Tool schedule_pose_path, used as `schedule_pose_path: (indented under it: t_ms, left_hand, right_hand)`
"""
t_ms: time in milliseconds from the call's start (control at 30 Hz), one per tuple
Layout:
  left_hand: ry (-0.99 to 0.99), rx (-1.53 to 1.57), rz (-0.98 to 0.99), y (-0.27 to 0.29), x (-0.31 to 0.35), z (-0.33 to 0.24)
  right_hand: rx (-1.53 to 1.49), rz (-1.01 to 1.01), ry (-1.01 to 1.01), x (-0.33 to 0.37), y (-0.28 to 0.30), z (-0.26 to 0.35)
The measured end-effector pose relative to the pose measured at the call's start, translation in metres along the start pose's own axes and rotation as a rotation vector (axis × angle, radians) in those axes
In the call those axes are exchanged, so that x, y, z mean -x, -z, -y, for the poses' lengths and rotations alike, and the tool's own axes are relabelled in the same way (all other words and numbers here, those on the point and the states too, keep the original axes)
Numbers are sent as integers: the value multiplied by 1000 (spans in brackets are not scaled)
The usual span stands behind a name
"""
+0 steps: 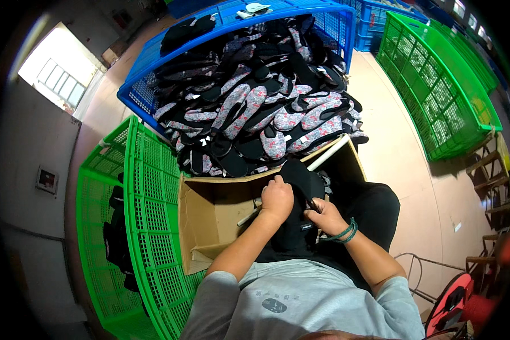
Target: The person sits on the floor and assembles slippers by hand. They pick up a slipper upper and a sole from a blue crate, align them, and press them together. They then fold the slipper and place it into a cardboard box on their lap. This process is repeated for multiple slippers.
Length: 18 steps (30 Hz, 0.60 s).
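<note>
In front of my lap I hold a black fabric slipper (300,177). My left hand (277,198) is closed on its left edge. My right hand (327,216) pinches its lower right side, with the thumb on a dark part I cannot make out. Beneath my hands stands an open cardboard box (197,212), with a pale rod across its corner. Just beyond it rises a big heap of slippers (238,110), black outside with grey and pink floral insoles. Part of the held slipper is hidden behind my fingers.
A blue plastic crate (135,71) surrounds the heap. Green mesh crates (153,198) stand close on my left, with black items in one. Another green crate (430,85) is at the far right. A red-seated chair (450,300) and a wooden rack (487,181) stand at right.
</note>
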<state>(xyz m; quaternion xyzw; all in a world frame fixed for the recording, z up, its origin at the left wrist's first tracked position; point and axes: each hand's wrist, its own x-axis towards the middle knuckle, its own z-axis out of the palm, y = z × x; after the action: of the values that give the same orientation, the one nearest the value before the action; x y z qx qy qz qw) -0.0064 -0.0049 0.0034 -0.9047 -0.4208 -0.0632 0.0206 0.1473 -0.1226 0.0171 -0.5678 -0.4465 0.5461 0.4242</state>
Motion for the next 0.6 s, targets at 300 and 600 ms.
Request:
schedule_pose_path:
  t_ms: [300,600]
  left_hand:
    - [-181,840,-44,71,35,-17]
    - [-245,829,433,56,45,-45]
  right_hand:
    - [-202,-237,79,-3,10,-12]
    - [-298,-166,109,-7,8,-1]
